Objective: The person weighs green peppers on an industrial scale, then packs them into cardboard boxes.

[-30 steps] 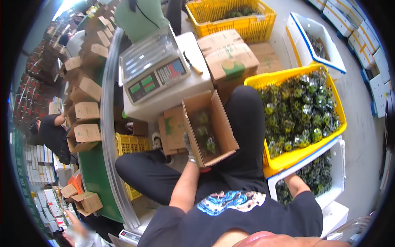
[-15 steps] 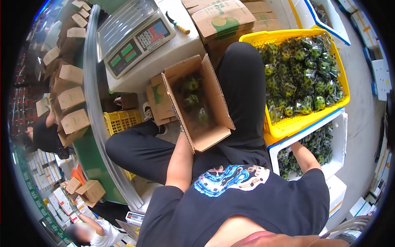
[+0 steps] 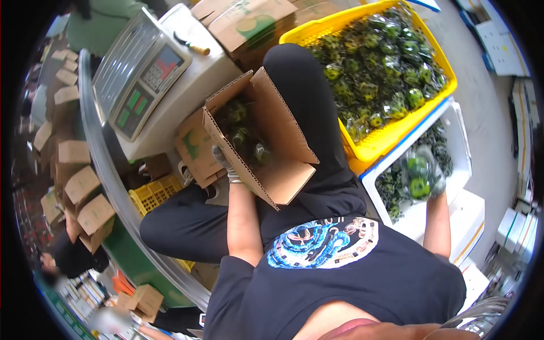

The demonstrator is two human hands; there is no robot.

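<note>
An open cardboard box (image 3: 286, 190) stands tilted between my legs, with several plastic-wrapped green fruits (image 3: 241, 136) in its shadowed bottom. My left hand (image 3: 225, 163), in a grey glove, grips the box's left wall from outside; part of the fingers is hidden. Over a white foam box (image 3: 463, 136) at my right, my right hand (image 3: 437, 197) holds a clear plastic bag of green fruit (image 3: 420, 177), blurred by motion. More dark green wrapped pieces (image 3: 391, 187) lie in the foam box below it.
A yellow crate (image 3: 447, 62) full of wrapped green fruit sits at the upper right. A digital scale (image 3: 144, 76) and a knife with a wooden handle (image 3: 195, 48) rest on a white surface. Flattened cartons (image 3: 249, 25) are stacked beyond. Two people work at left.
My right hand has risen out of the foam box with a bag of green fruit. My left hand still holds the cardboard box. The whole view has shifted and turned.
</note>
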